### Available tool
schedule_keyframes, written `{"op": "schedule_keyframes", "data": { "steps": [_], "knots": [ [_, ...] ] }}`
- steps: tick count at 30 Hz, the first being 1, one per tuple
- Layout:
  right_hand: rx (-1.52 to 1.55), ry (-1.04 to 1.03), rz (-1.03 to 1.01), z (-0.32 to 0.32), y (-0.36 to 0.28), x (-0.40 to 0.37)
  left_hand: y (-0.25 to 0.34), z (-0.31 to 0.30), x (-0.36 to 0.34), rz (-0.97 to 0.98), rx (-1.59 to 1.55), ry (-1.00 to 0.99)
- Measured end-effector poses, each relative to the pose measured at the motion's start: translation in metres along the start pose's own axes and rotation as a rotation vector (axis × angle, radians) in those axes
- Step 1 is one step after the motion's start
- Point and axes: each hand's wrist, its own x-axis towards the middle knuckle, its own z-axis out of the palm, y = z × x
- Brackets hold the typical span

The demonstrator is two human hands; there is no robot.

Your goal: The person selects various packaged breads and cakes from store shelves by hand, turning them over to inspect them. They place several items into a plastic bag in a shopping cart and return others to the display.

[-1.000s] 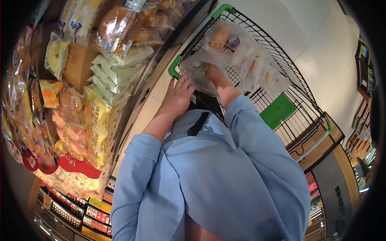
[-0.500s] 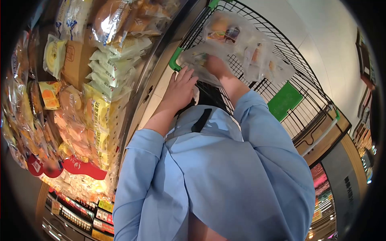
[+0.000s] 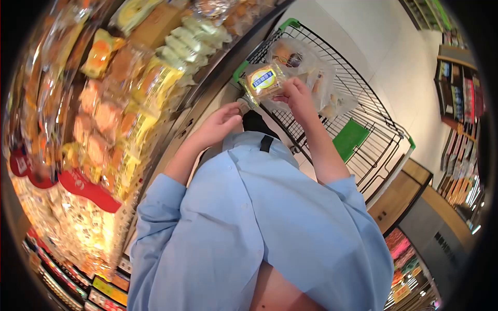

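– Over the near edge of the cart (image 3: 350, 140), just beside its green corner (image 3: 241, 71), what does R hand (image 3: 298, 98) hold?

– A wrapped pkt (image 3: 263, 81), tilted, label facing up. R grip pinches its lower-right edge, thumb against fingers. L hand (image 3: 220, 124) is at the lower-left end; if it pinches the film, I can't tell.

– How to hold it well, pls?

– IMO, R pinch should be light and only on the edge, bc the content is maybe soft and can crush. L hand can support the lower corner from below, so pkt does not swing against the clear bags (image 3: 336, 97) in the cart.

– And its look?

– Squarish approx., shiny clear film w/ yellowish border, golden-brown inside, blue label w/ white characters across a pale oval. Small print is too tiny to read.
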Motion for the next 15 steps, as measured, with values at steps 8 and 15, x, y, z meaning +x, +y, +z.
{"op": "schedule_keyframes", "data": {
  "steps": [8,15],
  "knots": [
    [0.19,-0.494,-0.088,0.106,-0.049,-0.073,0.078,-0.015,-0.108,0.237,-0.599,0.133],
    [0.085,-0.623,-0.001,0.182,-0.065,-0.088,0.082,-0.019,-0.152,0.349,-0.638,0.453]
  ]
}}
